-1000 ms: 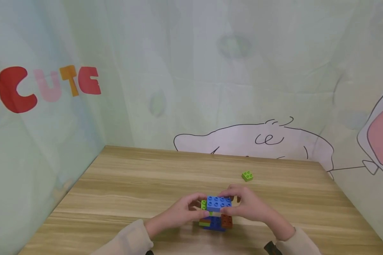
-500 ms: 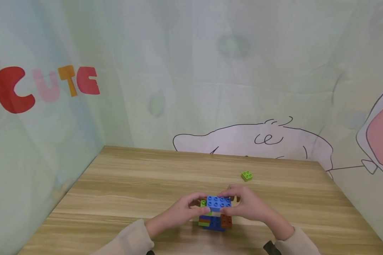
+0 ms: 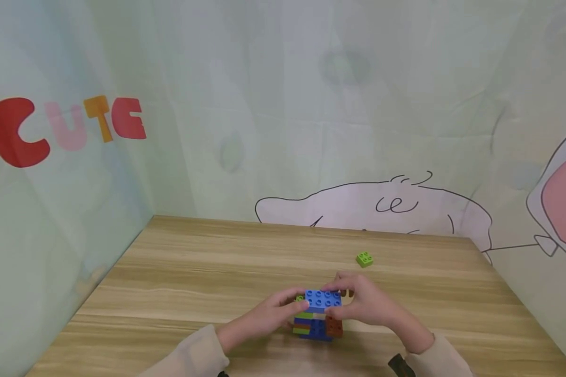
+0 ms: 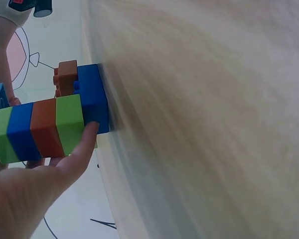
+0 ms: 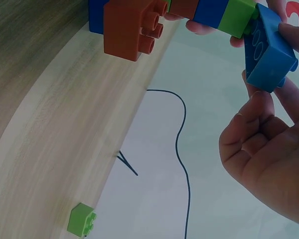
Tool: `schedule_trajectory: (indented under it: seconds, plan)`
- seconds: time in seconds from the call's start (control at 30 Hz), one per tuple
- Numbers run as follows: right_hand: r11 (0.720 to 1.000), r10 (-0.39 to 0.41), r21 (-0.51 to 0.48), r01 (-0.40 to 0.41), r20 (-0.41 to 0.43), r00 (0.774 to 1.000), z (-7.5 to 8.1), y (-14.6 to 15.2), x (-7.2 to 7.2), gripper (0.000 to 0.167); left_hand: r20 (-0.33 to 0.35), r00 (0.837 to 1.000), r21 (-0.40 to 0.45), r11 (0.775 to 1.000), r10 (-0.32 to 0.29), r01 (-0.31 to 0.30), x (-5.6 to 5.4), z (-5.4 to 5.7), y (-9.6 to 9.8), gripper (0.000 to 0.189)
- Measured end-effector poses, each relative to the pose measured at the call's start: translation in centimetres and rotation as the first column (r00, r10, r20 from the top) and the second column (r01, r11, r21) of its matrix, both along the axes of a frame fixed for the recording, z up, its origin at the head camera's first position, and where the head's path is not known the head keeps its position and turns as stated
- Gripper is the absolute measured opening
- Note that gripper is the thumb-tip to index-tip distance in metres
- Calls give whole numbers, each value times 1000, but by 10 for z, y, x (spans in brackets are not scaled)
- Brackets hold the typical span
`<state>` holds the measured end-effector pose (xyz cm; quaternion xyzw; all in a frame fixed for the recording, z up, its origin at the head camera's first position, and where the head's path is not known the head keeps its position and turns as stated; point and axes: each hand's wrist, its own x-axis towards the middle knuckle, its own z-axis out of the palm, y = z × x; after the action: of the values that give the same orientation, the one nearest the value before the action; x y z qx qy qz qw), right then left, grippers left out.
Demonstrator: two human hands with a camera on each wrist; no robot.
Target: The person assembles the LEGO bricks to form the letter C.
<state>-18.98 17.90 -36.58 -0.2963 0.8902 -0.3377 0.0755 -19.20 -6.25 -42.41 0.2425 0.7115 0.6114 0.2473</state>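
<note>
A small build of toy building bricks stands on the wooden table. Its base is a dark blue brick [image 4: 93, 97], with a brown brick [image 3: 334, 326] on the right end. The left end carries a column [image 4: 45, 130] of green, brown, blue and green bricks. Across its top lies a lighter blue eight-stud brick [image 3: 323, 299], tilted in the right wrist view. My right hand [image 3: 374, 301] pinches that brick at its right end, thumb in front and fingers behind. My left hand [image 3: 261, 318] holds the column, thumb on the top brick's left corner, other fingers around the back and side.
A loose green four-stud brick [image 3: 365, 259] lies on the wooden table [image 3: 207, 262] behind the build, to the right. A printed cloth backdrop [image 3: 283, 104] stands along the table's back and left edges.
My left thumb has moved up from the column's front onto the blue top brick's corner, uncovering more of the column, and a lower finger now shows beside it. My right hand keeps its pinch.
</note>
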Motion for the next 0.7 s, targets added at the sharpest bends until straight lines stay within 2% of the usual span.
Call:
schedule_trajectory:
  seconds: [0.7]
  plan:
    - [999, 21, -29, -20, 35, 999, -3, 2, -5, 33, 18, 1000, 17, 1000, 13, -13, -1, -2, 2, 46]
